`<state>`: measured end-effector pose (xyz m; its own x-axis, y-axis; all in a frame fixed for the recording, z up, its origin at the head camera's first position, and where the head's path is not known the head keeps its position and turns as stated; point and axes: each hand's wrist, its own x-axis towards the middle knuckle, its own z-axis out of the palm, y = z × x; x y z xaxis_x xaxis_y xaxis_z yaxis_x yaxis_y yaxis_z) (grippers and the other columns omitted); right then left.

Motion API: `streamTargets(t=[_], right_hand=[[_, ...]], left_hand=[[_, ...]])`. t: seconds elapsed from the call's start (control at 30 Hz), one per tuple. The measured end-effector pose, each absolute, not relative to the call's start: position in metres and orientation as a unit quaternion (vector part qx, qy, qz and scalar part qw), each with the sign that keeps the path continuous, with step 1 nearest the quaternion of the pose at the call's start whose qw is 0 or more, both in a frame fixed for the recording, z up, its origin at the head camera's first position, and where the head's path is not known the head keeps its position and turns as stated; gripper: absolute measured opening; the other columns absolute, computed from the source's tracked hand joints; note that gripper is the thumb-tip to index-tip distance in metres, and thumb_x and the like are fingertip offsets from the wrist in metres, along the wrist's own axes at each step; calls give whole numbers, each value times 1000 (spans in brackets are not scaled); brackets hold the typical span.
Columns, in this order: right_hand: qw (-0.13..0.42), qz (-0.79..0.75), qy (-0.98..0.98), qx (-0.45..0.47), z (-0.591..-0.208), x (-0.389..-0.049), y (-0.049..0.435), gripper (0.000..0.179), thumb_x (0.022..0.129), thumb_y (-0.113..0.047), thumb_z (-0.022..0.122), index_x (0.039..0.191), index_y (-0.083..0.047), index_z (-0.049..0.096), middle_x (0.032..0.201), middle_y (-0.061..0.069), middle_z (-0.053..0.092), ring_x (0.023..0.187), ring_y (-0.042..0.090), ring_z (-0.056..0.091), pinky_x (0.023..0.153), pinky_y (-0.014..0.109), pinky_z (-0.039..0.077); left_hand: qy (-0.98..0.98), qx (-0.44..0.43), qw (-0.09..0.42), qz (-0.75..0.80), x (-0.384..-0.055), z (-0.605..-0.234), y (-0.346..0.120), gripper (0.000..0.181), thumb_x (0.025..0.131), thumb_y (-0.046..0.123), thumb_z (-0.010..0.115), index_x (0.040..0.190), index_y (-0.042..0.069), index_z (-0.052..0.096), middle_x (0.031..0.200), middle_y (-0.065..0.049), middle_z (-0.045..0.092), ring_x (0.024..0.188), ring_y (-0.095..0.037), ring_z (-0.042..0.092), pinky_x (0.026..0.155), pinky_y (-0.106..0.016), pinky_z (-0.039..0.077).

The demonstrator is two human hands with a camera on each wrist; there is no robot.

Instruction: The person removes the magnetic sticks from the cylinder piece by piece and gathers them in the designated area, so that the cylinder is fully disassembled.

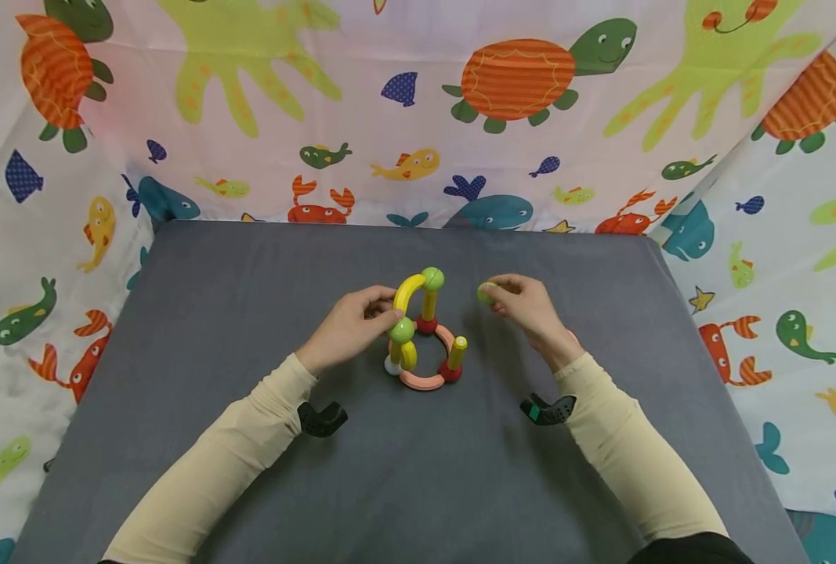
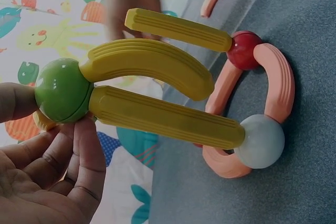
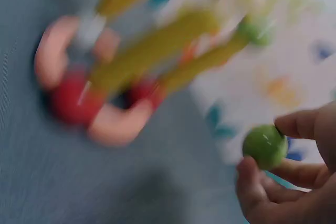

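Observation:
A magnetic stick-and-ball toy frame stands on the grey cloth. Its base is a ring of pink curved rods point(image 1: 421, 383) joined by red balls point(image 1: 450, 371) and a white ball point(image 2: 260, 141). Upright yellow rods point(image 2: 168, 116) rise from it, and a curved yellow rod point(image 1: 407, 291) links the two green balls on top. My left hand point(image 1: 350, 325) pinches the nearer top green ball point(image 2: 64, 90) between thumb and fingers. To the right, apart from the frame, my right hand point(image 1: 530, 313) holds a loose green ball point(image 3: 265, 147) at its fingertips. One yellow upright point(image 1: 457, 352) has a bare top end.
Grey cloth point(image 1: 418, 486) covers the table. A curtain with sea animals point(image 1: 389, 188) hangs behind and along both sides. A short pink rod point(image 2: 212, 1) shows beyond the frame in the left wrist view. Each wrist carries a black camera point(image 1: 322, 420).

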<state>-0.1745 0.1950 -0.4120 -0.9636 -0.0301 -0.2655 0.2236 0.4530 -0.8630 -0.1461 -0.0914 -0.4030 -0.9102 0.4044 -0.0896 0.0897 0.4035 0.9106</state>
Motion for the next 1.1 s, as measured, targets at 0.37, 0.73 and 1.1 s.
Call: streamTargets(t=[0.37, 0.73, 1.1], right_hand=[[184, -527, 815, 155, -458, -200, 192, 44, 99, -31, 57, 125, 5, 60, 92, 15, 66, 62, 9, 70, 86, 43, 57], [136, -408, 897, -96, -440, -120, 194, 35, 91, -5, 55, 125, -5, 62, 110, 17, 68, 80, 26, 66, 67, 34, 53], [6, -317, 934, -167, -481, -93, 167, 33, 80, -25, 82, 106, -11, 67, 92, 8, 62, 73, 18, 63, 64, 24, 51]], left_hand=[[819, 150, 158, 530, -141, -413, -82, 35, 98, 24, 59, 129, 8, 59, 104, -9, 68, 87, -17, 62, 75, -29, 50], [824, 153, 161, 522, -149, -402, -85, 36, 98, 25, 59, 130, 8, 58, 106, -9, 68, 89, -21, 63, 76, -31, 52], [814, 136, 169, 540, -146, -403, -92, 33, 100, 23, 55, 127, 5, 59, 112, -12, 67, 90, -22, 63, 78, -30, 53]])
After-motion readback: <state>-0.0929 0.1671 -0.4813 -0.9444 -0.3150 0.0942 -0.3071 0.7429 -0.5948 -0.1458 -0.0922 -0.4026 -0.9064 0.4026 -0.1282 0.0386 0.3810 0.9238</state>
